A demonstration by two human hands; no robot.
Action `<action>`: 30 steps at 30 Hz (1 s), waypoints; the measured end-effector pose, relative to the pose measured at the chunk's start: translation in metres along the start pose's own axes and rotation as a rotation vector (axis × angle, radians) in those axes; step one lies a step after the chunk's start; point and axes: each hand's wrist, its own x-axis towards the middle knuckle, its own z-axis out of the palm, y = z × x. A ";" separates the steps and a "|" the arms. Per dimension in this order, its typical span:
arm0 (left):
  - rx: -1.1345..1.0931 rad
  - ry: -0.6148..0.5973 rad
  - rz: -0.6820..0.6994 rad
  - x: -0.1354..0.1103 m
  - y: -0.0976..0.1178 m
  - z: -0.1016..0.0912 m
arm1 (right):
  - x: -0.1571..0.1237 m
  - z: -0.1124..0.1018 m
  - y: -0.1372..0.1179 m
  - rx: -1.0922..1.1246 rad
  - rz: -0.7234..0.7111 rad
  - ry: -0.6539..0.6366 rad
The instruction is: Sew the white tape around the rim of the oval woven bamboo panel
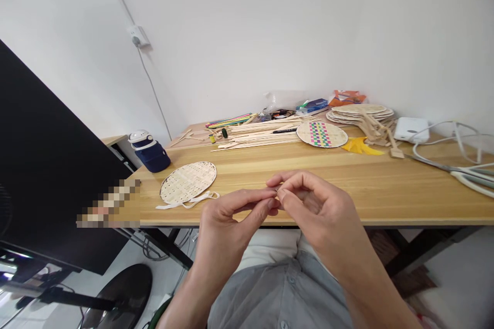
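My left hand and my right hand meet above the front edge of the table, fingertips almost touching. Both are closed in a pinch. Something tiny and thin may be between the fingertips, but it is too small to name. To the left of my hands lies a round woven bamboo fan panel with a white ribbon loose along its near edge. Farther back lies another woven panel with a pink, green and purple checked band.
Bamboo strips and small thread spools lie at the back. A blue-and-white jug stands left. Toward the right are stacked woven panels, yellow fabric, a white box with cable, and large scissors.
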 end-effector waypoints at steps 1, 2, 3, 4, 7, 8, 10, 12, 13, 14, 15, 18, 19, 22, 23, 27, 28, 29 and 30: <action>-0.005 0.004 -0.004 0.000 0.000 0.000 | 0.000 0.000 0.001 0.007 0.002 0.001; -0.011 0.008 -0.009 0.000 0.001 0.000 | 0.001 0.000 0.001 0.015 0.001 0.003; -0.017 0.011 -0.012 0.000 0.001 0.000 | 0.001 0.000 0.002 0.023 0.000 0.005; -0.023 0.013 -0.015 0.000 0.001 0.000 | 0.001 0.000 0.003 0.030 -0.005 0.007; -0.042 0.019 -0.023 0.000 0.002 0.000 | 0.001 0.001 0.003 0.041 -0.027 0.012; -0.050 0.021 -0.025 -0.001 0.002 0.000 | 0.001 0.002 0.002 0.041 -0.025 0.015; -0.058 0.026 -0.026 -0.001 0.002 0.000 | 0.001 0.003 0.000 0.040 -0.010 0.028; -0.052 0.028 -0.024 -0.001 0.002 0.000 | 0.001 0.005 -0.002 0.039 0.008 0.042; -0.048 0.027 -0.026 -0.001 0.002 0.000 | 0.001 0.005 -0.003 0.034 0.012 0.048; -0.045 0.027 -0.029 -0.001 0.002 -0.001 | 0.001 0.005 -0.004 0.027 0.011 0.054; -0.045 0.026 -0.034 0.000 0.002 -0.001 | 0.001 0.006 -0.004 0.017 0.010 0.059; -0.049 0.026 -0.049 0.001 0.002 -0.001 | 0.002 0.006 -0.003 -0.004 0.000 0.077; -0.055 0.024 -0.055 0.002 0.001 -0.002 | 0.002 0.005 -0.001 -0.003 -0.004 0.086; -0.094 -0.021 -0.087 0.004 0.000 -0.002 | 0.003 0.004 0.002 0.011 -0.015 0.117; -0.108 -0.034 -0.095 0.005 0.000 -0.003 | 0.004 0.004 0.003 0.015 -0.013 0.127; -0.082 0.051 -0.015 0.006 0.000 -0.003 | 0.005 0.003 0.003 0.036 -0.008 0.144; -0.047 0.081 0.034 0.006 0.000 -0.004 | 0.005 0.003 0.003 0.036 -0.009 0.146; -0.009 0.100 0.083 0.006 0.000 -0.004 | 0.005 0.003 0.002 0.031 -0.010 0.145; 0.028 0.107 0.127 0.006 0.000 -0.005 | 0.004 0.003 0.002 0.023 -0.009 0.143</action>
